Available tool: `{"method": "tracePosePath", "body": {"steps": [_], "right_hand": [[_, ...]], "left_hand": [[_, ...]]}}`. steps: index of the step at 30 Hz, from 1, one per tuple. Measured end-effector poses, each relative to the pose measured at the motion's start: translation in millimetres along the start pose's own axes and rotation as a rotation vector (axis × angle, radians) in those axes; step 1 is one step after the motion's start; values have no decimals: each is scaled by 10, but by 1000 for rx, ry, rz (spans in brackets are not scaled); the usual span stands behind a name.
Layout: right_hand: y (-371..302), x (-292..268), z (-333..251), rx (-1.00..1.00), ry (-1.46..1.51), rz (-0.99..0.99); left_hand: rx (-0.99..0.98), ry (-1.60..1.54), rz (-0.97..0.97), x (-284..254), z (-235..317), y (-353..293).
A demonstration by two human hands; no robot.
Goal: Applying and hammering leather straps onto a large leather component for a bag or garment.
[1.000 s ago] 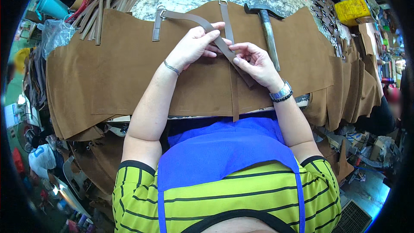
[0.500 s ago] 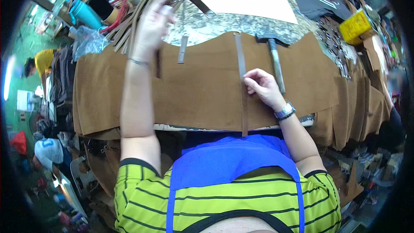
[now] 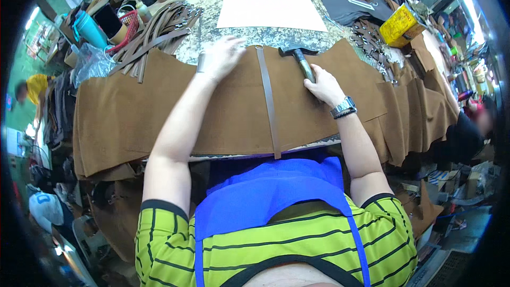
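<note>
A wide brown leather panel lies across the table before me. Down its middle runs a narrow grey-brown strap, with a small metal ring at its top end. My right hand is closed around the handle of a hammer, whose dark head rests near the panel's upper edge. Over the upper edge, left of the strap, is my left hand; its fingers are smeared by motion. A short strap piece shows partly beside my left wrist.
A bundle of straps with buckles lies at the far left, near a turquoise bottle and a clear plastic bag. A white sheet covers the table's far part. At right stand a yellow tin and folded brown leather.
My left hand has moved from the strap bundle toward the panel's middle. My right hand has left the strap and taken hold of the hammer's handle.
</note>
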State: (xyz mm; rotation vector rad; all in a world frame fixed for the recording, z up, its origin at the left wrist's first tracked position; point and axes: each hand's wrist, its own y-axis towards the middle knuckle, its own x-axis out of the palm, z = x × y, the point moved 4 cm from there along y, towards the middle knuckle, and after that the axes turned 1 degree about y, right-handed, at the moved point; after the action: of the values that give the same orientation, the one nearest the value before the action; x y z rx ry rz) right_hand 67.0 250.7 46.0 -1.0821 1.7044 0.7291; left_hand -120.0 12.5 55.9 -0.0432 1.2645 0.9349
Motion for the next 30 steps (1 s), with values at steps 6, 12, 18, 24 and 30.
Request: {"method": "tracePosePath", "body": {"steps": [6, 12, 18, 24, 30], "right_hand": [[-187, -149, -73, -307, 564, 156], [-368, 27, -252, -32, 677, -200], [-294, -3, -570, -295, 633, 56], [-452, 1, -542, -253, 420, -135], [-951, -69, -529, -252, 384, -254]], "left_hand": [[-54, -39, -94, 499, 142, -87], [-25, 88, -64, 572, 156, -93], [-50, 119, -76, 574, 149, -82], [-65, 156, -85, 572, 126, -88], [-33, 309, -63, 643, 62, -119]]}}
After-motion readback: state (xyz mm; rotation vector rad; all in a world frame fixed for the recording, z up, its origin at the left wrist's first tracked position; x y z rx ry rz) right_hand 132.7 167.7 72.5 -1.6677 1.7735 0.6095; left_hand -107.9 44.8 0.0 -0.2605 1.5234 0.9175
